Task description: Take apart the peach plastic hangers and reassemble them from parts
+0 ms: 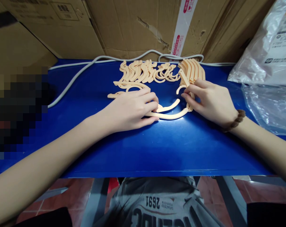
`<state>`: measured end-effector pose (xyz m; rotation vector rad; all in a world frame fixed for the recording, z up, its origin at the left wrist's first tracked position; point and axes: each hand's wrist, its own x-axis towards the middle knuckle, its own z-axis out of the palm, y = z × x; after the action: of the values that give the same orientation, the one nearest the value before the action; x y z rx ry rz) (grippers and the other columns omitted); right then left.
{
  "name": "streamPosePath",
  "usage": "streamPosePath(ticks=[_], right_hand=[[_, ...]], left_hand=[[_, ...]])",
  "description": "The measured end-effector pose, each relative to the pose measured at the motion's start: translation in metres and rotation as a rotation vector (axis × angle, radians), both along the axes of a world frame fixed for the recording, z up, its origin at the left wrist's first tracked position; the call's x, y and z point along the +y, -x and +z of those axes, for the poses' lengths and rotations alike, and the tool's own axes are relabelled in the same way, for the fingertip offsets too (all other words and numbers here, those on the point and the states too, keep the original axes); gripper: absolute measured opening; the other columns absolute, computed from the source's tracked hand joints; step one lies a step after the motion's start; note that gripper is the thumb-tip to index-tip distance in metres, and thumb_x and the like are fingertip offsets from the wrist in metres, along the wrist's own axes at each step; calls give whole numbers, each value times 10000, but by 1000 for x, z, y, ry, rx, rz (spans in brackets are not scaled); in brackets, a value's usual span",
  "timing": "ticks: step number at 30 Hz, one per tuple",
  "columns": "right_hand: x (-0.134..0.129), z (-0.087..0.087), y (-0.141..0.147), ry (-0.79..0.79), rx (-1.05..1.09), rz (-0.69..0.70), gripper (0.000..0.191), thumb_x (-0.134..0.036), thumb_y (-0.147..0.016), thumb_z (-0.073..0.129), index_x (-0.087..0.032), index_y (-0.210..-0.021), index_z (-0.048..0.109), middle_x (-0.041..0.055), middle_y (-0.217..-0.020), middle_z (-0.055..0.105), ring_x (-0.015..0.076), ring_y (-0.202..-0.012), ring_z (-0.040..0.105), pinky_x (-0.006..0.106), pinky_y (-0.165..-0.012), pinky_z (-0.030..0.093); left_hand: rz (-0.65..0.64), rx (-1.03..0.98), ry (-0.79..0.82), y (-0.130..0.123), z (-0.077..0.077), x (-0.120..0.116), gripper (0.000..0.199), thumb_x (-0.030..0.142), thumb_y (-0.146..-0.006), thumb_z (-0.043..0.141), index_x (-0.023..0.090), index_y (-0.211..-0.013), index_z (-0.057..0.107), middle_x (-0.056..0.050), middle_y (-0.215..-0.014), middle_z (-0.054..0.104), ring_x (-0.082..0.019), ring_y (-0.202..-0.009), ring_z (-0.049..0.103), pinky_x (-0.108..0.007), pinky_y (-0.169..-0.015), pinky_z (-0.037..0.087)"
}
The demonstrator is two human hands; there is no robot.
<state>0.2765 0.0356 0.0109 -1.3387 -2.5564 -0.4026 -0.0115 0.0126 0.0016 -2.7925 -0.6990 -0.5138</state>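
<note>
My left hand (133, 108) is closed over pale wooden pieces, its thumb and fingertips around the end of a long curved wooden strip (173, 116). Just above that strip lies a shorter curved wooden piece (170, 107), partly under the same fingers. My right hand (210, 99) pinches a narrow straight wooden piece (182, 76), whose lower end meets the right end of the long strip. By its fingertips a small hook-shaped piece (180, 89) shows. The fingers hide part of these pieces and how they join.
Behind my hands lie rows of S-shaped wooden pieces (135, 71), ring-like pieces (165, 72) and stacked curved slats (195, 69). A white cable (97, 59) runs along the back of the blue table (143, 151), before cardboard boxes (133, 28). Plastic bags (263, 60) sit at right.
</note>
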Motion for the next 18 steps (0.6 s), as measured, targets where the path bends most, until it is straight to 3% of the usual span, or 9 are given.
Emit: streamPosePath(ticks=[7, 18], right_hand=[[-2, 2, 1, 15, 10, 78, 336, -373, -1072, 426, -201, -976, 699, 93, -938, 726, 235, -850, 638, 337, -679, 379], [-4, 3, 4, 89, -66, 159, 371, -352, -1073, 410, -162, -1045, 727, 90, -897, 710, 208, -799, 626, 317, -662, 349]], left_hand=[[2, 23, -51, -3, 2, -1, 253, 273, -1046, 533, 141, -936, 718, -110, -1091, 746, -258, -1000, 687, -354, -806, 556], [47, 38, -54, -3, 2, -1, 265, 247, -1076, 479, 141, -1046, 720, -112, -1165, 749, -258, -1072, 697, -359, -872, 571]])
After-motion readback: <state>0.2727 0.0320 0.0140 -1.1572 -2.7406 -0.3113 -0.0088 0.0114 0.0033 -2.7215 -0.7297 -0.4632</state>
